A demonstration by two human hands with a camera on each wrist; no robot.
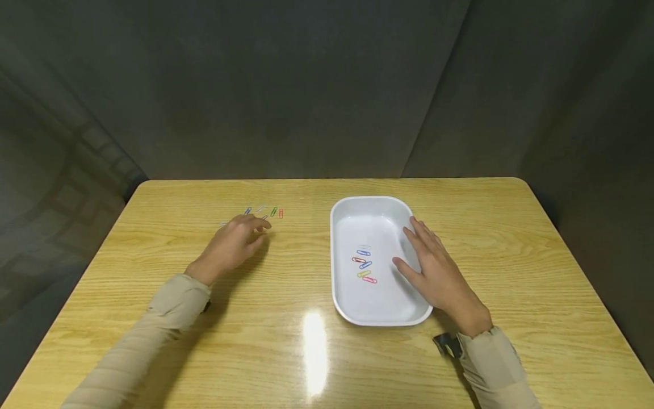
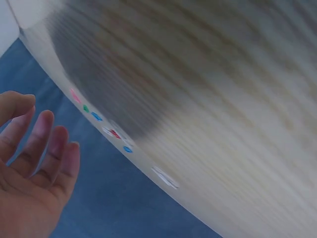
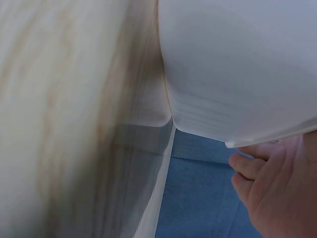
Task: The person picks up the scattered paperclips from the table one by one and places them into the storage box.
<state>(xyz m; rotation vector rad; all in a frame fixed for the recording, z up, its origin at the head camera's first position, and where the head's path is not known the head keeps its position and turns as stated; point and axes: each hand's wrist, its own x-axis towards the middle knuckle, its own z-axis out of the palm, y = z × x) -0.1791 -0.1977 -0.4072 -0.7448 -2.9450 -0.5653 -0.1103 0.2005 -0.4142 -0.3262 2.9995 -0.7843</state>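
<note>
My left hand (image 1: 232, 244) hovers over the left part of the table with loosely bent fingers, and the left wrist view shows nothing between them. Just beyond it lie several paper clips, among them a green paper clip (image 1: 273, 212), a red paper clip (image 1: 281, 213) and a blue paper clip (image 1: 248, 211); the hand partly covers the group. My right hand (image 1: 434, 270) is spread at the right rim of a white tray (image 1: 352, 307), fingers extended over that edge. Inside the tray several coloured paper clips lie in a loose column, including a yellow paper clip (image 1: 364, 274) and a pink paper clip (image 1: 370, 280).
The wooden table (image 1: 286, 255) ends at a back edge, where a dark grey curtain (image 1: 286, 113) hangs. A bright reflection shows on the tabletop below the tray's left side. A small black strap piece (image 1: 448, 345) sits at my right cuff.
</note>
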